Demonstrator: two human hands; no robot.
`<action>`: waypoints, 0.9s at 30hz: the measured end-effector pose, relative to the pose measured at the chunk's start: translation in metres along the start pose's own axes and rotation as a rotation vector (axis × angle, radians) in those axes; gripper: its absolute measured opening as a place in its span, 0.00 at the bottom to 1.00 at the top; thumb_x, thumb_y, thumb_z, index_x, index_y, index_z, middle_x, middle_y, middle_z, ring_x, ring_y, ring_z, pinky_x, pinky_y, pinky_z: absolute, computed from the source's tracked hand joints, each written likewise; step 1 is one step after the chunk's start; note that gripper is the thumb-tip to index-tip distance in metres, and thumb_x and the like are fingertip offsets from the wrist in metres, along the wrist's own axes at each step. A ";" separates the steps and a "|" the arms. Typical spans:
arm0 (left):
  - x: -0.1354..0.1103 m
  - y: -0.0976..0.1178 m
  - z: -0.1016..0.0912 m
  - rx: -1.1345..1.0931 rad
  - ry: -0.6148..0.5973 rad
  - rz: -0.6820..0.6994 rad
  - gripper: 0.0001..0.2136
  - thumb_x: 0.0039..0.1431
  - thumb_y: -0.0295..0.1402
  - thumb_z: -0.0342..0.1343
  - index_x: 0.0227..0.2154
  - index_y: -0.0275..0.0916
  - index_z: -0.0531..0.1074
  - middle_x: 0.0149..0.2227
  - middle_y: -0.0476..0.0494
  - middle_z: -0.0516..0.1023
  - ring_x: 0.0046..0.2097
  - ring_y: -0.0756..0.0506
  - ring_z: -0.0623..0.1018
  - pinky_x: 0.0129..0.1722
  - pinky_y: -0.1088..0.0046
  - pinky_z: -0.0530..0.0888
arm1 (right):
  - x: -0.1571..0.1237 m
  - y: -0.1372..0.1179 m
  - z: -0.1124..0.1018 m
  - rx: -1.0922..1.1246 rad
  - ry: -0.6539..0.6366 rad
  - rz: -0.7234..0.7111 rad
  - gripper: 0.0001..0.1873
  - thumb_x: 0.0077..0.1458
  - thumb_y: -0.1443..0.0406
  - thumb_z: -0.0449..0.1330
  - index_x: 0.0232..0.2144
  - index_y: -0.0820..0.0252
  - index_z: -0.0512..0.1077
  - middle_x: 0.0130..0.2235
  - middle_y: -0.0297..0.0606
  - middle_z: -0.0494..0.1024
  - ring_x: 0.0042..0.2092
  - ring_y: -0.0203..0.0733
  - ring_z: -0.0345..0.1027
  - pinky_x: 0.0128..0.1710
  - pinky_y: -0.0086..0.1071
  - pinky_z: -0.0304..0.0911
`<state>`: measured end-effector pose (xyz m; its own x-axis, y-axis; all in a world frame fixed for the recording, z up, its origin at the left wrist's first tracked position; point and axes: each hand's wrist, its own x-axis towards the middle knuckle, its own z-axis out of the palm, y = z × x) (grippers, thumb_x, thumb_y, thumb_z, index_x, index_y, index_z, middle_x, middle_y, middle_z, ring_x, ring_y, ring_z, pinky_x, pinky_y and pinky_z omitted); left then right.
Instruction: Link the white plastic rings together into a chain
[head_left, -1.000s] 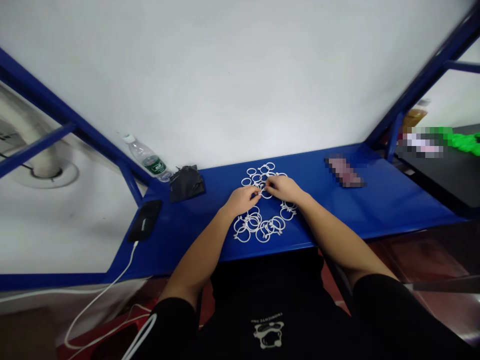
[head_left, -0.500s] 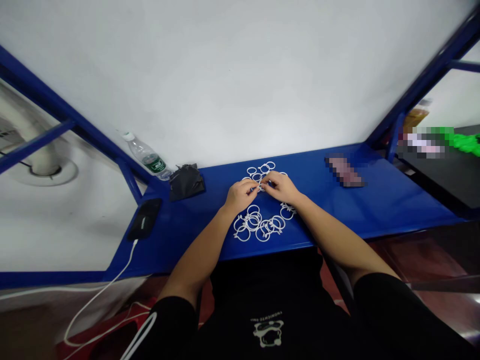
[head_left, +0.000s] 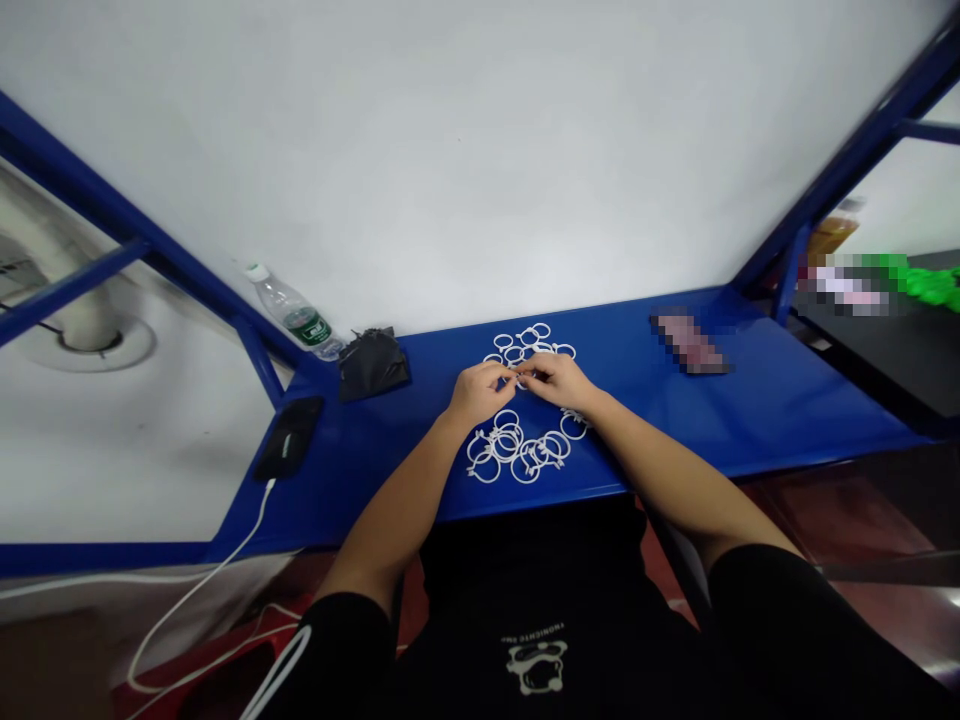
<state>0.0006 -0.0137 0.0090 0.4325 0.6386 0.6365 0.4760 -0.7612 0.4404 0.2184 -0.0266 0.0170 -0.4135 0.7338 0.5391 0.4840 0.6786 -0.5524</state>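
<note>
My left hand (head_left: 480,392) and my right hand (head_left: 559,380) meet over the middle of the blue table (head_left: 427,440), fingertips pinched together. Between them is a thin white plastic ring (head_left: 523,384), mostly covered by the fingers; its exact shape there is hard to make out. Nearer my body lies a loose heap of white rings (head_left: 507,440) with small clasp-like nubs, some overlapping. Beyond the hands is a second group of white rings (head_left: 540,347), partly hidden behind my right hand.
At the left stand a water bottle (head_left: 307,325) and a black bag (head_left: 373,365). A black phone or power bank (head_left: 290,438) has a white cable (head_left: 259,520) plugged in. A blurred pinkish item (head_left: 690,343) lies at the right. A white wall rises behind the table.
My right hand has shifted slightly down toward me, its fingers still close to those of my left hand. More rings show behind it. The heap nearer me is unchanged.
</note>
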 end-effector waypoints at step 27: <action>-0.003 -0.005 0.007 -0.014 -0.031 -0.120 0.13 0.65 0.31 0.61 0.51 0.42 0.80 0.40 0.47 0.86 0.29 0.52 0.78 0.40 0.72 0.78 | 0.002 0.004 -0.007 -0.200 0.022 0.173 0.19 0.65 0.64 0.60 0.56 0.55 0.79 0.50 0.42 0.85 0.40 0.44 0.77 0.42 0.36 0.69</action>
<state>0.0027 -0.0113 0.0003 0.3962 0.7283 0.5591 0.5154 -0.6803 0.5211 0.2247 -0.0225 0.0206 -0.2956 0.8358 0.4627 0.6895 0.5219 -0.5022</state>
